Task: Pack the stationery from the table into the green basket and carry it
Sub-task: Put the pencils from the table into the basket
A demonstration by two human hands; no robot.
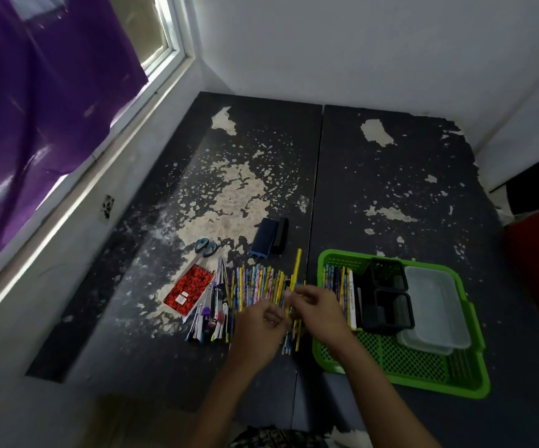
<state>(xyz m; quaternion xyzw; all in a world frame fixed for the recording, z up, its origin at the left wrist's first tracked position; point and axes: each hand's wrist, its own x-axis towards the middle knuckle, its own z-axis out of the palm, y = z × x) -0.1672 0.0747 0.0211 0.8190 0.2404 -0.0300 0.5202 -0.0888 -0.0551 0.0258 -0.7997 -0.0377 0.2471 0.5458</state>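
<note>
Head view, looking down on a big black bench [375,189] with peeling paint, shoved into a corner, so wall behind and window side off beyond the left hand. Loads of bare top past both hands, so room isn't the problem.

Green basket [430,370] sits just to the outside of the right hand [318,307], near the front edge, probably parked there so each load is a short hop. It already holds a clear lidded box [436,305], two black mesh cups [391,295] and a row of pencils [339,282] along the wall nearest the hand.

Most of the pencil pile [261,282] is still on the bench right under and ahead of the hands. Right hand pinches one yellow pencil [295,270] sticking up out of the pile; left hand [261,321] is curled in close, but it's blurry and I can't tell if it's holding any.

Beyond the left hand: a pen bundle [211,305], red notebook [189,289], scissors [206,246] and a dark blue eraser block [265,236], all unpacked.
</note>
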